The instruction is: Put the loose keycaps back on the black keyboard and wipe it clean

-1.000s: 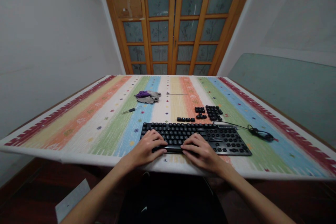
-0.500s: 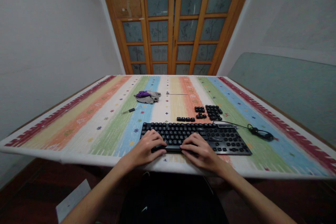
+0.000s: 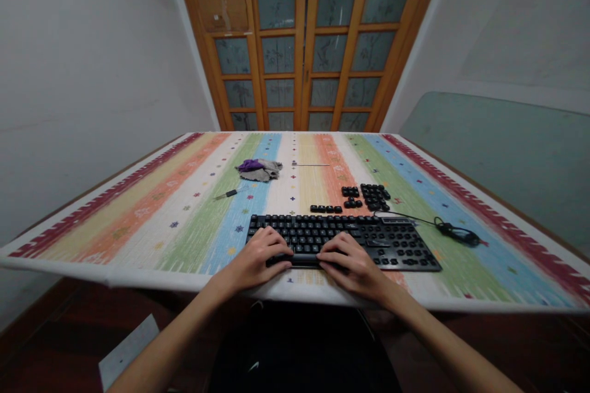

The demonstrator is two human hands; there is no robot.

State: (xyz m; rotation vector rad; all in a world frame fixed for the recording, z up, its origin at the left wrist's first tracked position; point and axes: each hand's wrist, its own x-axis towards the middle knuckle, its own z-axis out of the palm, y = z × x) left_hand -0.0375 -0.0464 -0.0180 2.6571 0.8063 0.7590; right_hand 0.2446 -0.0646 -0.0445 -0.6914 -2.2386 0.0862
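Observation:
A black keyboard [image 3: 311, 234] lies near the front edge of the table, its right-hand block stripped of keycaps. My left hand [image 3: 263, 255] rests on its front left part, fingers curled over the lower keys and thumb along the front edge. At the other end of the space bar [image 3: 305, 256], my right hand [image 3: 353, 264] grips in the same way, fingertips close to the bar. Whether the fingers hold the bar itself is hidden. Behind the keyboard lie loose black keycaps [image 3: 374, 191] in groups, plus a short row of keycaps [image 3: 326, 209].
A crumpled grey and purple cloth [image 3: 260, 170] lies back left, with a small black-handled tool [image 3: 225, 194] nearer me. A thin rod [image 3: 313, 165] is on the striped tablecloth [image 3: 184, 233]. The coiled cable [image 3: 456, 233] sits to the right.
Almost nothing differs. Both hands stay at the same place on the keyboard, with at most a tiny shift of the fingers.

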